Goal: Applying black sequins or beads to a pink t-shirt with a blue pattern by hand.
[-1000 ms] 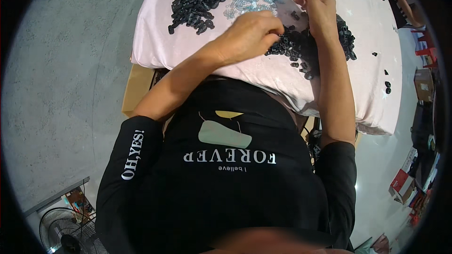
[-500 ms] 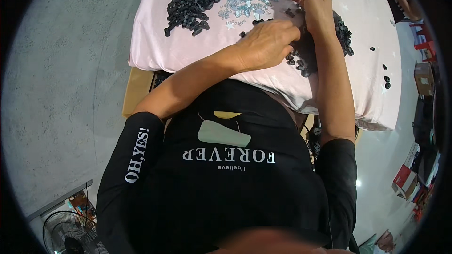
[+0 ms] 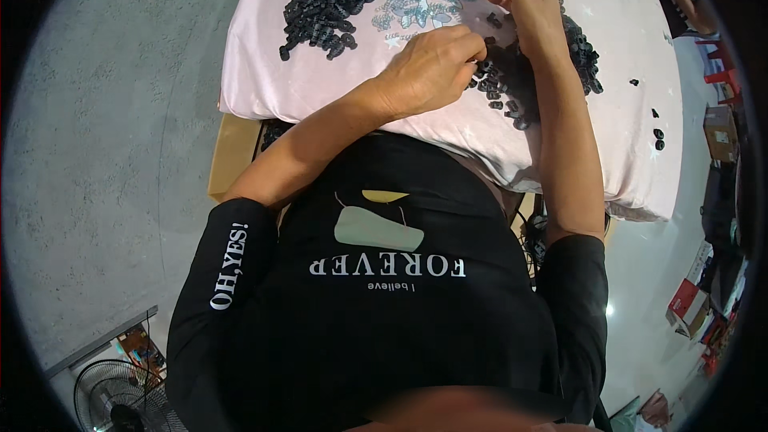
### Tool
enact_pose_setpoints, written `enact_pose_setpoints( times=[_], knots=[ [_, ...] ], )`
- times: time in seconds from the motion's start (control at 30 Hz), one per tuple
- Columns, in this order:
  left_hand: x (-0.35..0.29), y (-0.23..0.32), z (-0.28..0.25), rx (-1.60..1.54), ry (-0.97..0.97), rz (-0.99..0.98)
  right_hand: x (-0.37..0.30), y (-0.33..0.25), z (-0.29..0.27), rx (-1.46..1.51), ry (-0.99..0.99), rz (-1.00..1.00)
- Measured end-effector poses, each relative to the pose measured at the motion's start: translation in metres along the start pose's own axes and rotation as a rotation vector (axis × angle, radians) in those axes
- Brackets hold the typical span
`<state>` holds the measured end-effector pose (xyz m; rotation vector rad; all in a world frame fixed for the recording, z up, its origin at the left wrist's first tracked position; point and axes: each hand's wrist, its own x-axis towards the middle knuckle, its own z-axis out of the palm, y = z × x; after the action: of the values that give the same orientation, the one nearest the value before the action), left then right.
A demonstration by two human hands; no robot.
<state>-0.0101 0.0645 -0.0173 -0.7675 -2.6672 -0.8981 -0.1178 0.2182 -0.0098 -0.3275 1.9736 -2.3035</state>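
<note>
My left hand (image 3: pixel 432 68) reaches over the pink cloth with its fingers pinched together. Its fingertips are beside a loose scatter of small black pieces (image 3: pixel 496 84), and I cannot make out what is between them. My right hand (image 3: pixel 532 12) is raised above the far side of this scatter. Its thumb and index finger come close together, the other fingers curl, and anything between the tips is too small to make out. Right of my right wrist, more black pieces (image 3: pixel 582 56) lie heaped, partly hidden by the arm. A large pile of black ribbed pieces (image 3: pixel 328 8) lies at the far left.
The pink printed cloth (image 3: pixel 256 72) covers the work surface. A few stray black pieces (image 3: pixel 658 144) lie toward its right edge. A cardboard box (image 3: pixel 228 156) shows beneath its left corner. A fan (image 3: pixel 120 400) stands at the lower left, and boxes (image 3: pixel 688 308) sit on the right-hand floor.
My left hand has drawn back to the left, uncovering more of the black pieces beside its fingertips. My right hand has shifted slightly left, with its fingers in much the same pose.
</note>
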Motion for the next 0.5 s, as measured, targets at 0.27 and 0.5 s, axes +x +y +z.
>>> enact_pose_setpoints(
  times=[0.27, 0.5],
  knots=[
    [0.011, 0.012, 0.012, 0.178, -0.015, -0.064, -0.002, -0.005, 0.003, -0.033, 0.028, 0.028],
    [0.006, 0.002, 0.006, 0.059, 0.032, -0.023, 0.006, 0.008, -0.001, -0.022, -0.036, -0.013]
  ],
)
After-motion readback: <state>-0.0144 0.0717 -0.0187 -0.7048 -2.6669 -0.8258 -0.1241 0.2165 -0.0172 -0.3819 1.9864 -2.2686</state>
